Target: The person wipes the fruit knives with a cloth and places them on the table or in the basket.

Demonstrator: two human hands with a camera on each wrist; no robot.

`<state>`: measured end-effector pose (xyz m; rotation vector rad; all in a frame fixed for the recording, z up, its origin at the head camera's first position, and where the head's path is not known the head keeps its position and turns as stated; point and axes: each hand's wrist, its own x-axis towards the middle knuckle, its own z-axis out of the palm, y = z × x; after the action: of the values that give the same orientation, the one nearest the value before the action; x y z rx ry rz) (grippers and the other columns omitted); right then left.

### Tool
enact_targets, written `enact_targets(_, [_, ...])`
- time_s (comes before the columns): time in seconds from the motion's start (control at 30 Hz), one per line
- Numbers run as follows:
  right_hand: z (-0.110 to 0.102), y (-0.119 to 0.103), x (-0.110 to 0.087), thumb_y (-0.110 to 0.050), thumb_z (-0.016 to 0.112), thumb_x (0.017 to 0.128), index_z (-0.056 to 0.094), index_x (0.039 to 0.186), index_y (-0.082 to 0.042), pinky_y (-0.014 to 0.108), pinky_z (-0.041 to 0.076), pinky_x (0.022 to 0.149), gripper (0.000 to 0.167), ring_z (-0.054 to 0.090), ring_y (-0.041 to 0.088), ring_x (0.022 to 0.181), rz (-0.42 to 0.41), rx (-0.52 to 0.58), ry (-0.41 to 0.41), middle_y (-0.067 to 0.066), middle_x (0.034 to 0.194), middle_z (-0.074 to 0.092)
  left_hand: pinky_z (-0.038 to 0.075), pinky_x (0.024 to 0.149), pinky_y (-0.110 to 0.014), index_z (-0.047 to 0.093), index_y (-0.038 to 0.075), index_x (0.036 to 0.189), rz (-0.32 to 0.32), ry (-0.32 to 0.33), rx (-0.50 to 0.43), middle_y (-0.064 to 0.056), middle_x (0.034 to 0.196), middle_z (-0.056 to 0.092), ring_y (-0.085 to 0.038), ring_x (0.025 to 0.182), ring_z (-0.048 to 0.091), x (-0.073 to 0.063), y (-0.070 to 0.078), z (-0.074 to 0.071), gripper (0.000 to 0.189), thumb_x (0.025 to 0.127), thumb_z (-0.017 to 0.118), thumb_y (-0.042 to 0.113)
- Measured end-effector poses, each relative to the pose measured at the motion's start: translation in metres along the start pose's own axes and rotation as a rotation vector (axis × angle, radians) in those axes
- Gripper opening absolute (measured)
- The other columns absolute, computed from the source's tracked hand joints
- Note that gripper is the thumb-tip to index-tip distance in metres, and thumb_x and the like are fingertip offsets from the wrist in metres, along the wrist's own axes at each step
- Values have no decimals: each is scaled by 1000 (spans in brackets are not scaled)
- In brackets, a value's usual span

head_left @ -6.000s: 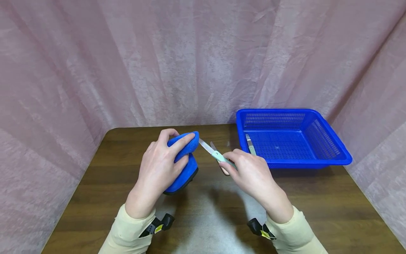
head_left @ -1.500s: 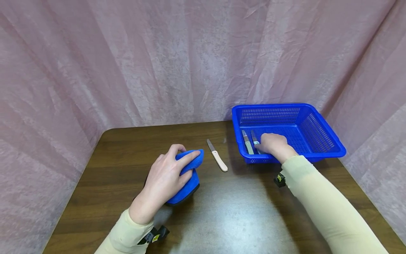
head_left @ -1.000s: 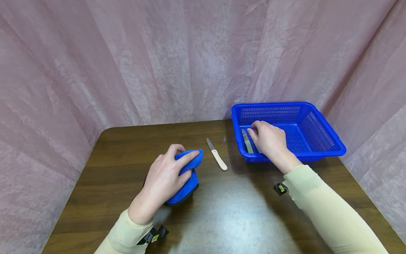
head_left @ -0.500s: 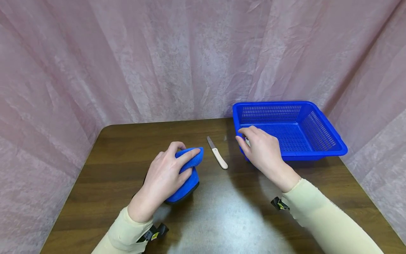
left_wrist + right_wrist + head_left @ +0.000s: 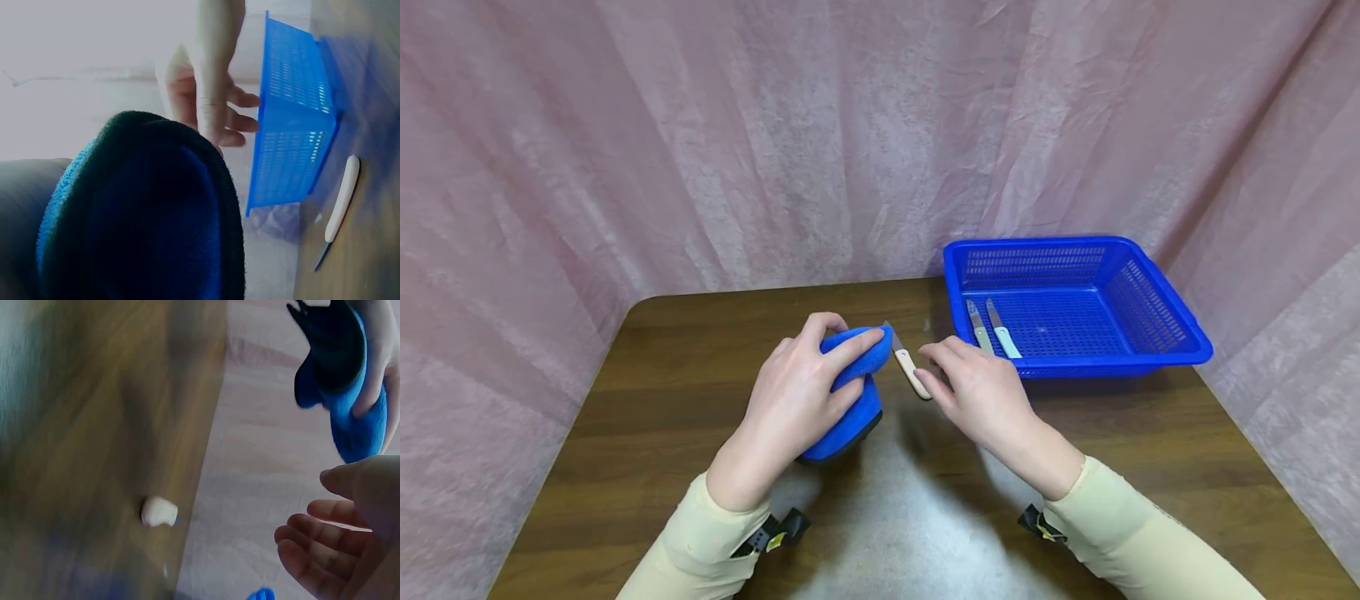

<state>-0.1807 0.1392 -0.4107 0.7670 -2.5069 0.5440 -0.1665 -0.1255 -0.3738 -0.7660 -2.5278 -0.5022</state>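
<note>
My left hand (image 5: 801, 392) grips a folded blue cloth (image 5: 857, 412) with dark edging, its fingers and thumb pinching a fold. Just right of the cloth, a small knife with a cream handle (image 5: 912, 373) lies on the table, its blade tip partly behind the cloth in the head view. My right hand (image 5: 981, 392) hovers by that handle with fingers loosely bent and nothing in them. The right wrist view shows the knife's handle (image 5: 159, 511) on the table, apart from the fingers (image 5: 325, 540).
A blue plastic basket (image 5: 1150, 358) stands at the back right of the wooden table (image 5: 700, 358). Inside, along its left side, lie a knife with a grey-green handle (image 5: 982, 337) and one with a mint handle (image 5: 1007, 342). A pink curtain (image 5: 850, 150) hangs behind.
The mint-handled knife, earlier in my right hand beside the cloth, now lies in the basket. My right hand has come back left, empty, toward the cream-handled knife. The left hand has risen slightly with the cloth.
</note>
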Motion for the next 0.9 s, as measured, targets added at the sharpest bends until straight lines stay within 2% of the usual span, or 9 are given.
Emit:
enact_targets(0.17, [8, -10, -4, -28, 81, 103, 77, 121, -8, 44, 58, 65, 27, 72, 23, 83, 12, 13, -61, 2, 104, 73, 58, 80, -52, 74, 30, 147, -18, -9, -5, -16, 136, 60, -36, 99, 71, -1, -1, 2, 54, 94, 82, 17])
enact_targets(0.37, [15, -12, -4, -27, 82, 102, 76, 123, -8, 44, 58, 66, 29, 72, 23, 87, 44, 0, -94, 3, 106, 74, 58, 80, -52, 75, 30, 146, -22, -4, 0, -17, 137, 60, -36, 99, 71, -3, -5, 2, 54, 94, 82, 18])
enact_targets(0.7, [33, -13, -2, -26, 87, 97, 77, 112, -7, 45, 58, 63, 26, 72, 27, 85, 36, -41, -85, 5, 101, 74, 58, 80, -52, 75, 29, 146, -26, -14, 7, -17, 137, 60, -37, 100, 71, -5, -8, 3, 53, 94, 82, 19])
enact_targets(0.9, [43, -12, -2, -28, 88, 97, 77, 112, -7, 46, 57, 61, 28, 72, 30, 82, 41, -75, -83, 6, 99, 74, 57, 79, -51, 75, 29, 146, -44, -22, 9, -16, 138, 60, -36, 98, 71, -7, -9, 4, 54, 94, 82, 19])
